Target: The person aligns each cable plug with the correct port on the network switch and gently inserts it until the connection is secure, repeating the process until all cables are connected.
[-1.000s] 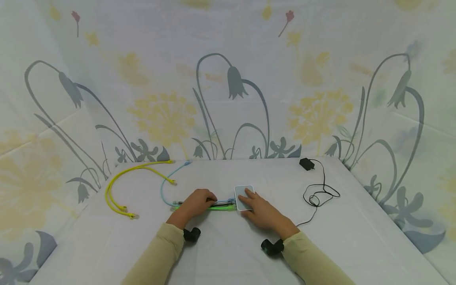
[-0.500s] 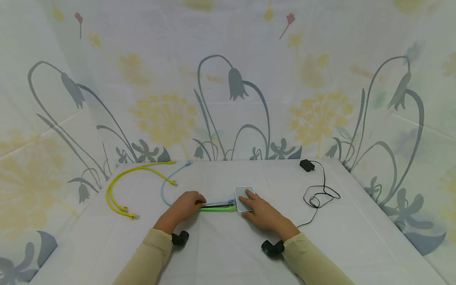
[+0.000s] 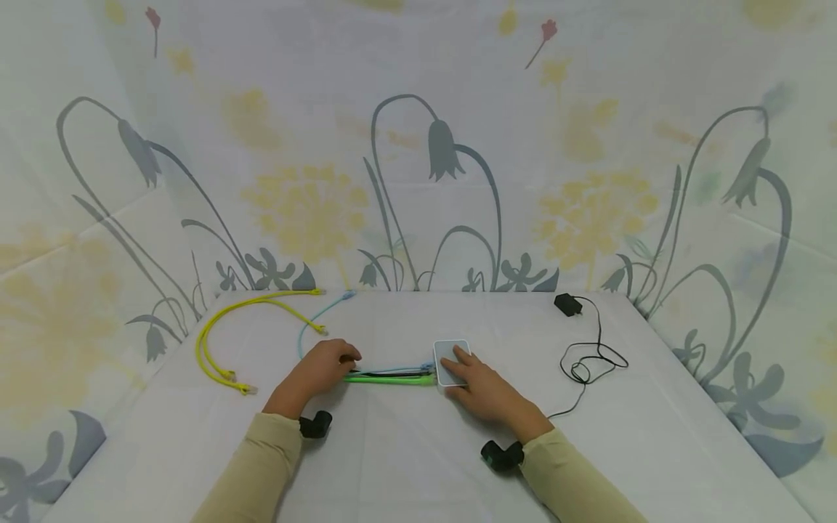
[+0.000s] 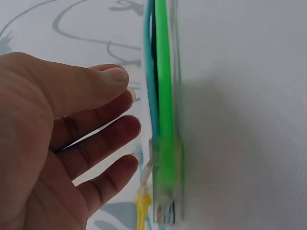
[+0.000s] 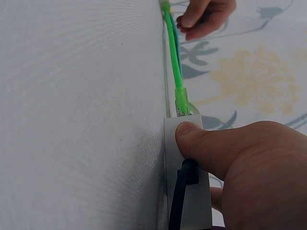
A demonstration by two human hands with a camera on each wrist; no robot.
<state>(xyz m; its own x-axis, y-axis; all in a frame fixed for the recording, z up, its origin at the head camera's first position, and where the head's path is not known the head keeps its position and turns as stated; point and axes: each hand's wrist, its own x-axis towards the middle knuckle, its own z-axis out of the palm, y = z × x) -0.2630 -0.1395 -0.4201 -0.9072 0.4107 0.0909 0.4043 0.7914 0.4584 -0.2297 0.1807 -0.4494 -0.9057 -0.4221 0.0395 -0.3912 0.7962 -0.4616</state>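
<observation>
Two yellow cables (image 3: 243, 303) curve on the counter (image 3: 392, 450) between the white box's (image 3: 447, 351) 9 and 10 o'clock, seemingly laid apart to avoid tangles. The left hand (image 3: 320, 369) is at 9, fingers loosely bent and holding nothing, just beside the blue (image 4: 149, 72), black (image 3: 392, 375) and green (image 4: 165, 96) cables, which lie bunched, probably for neatness. They lead to the box's left side. Right of centre, the right hand (image 3: 487, 396) grips the box, fingers over its top and thumb against its side, likely steadying it. At 2 sits the adapter (image 3: 567, 304), its cord (image 3: 599, 327) slack, presumably for easy reach.
</observation>
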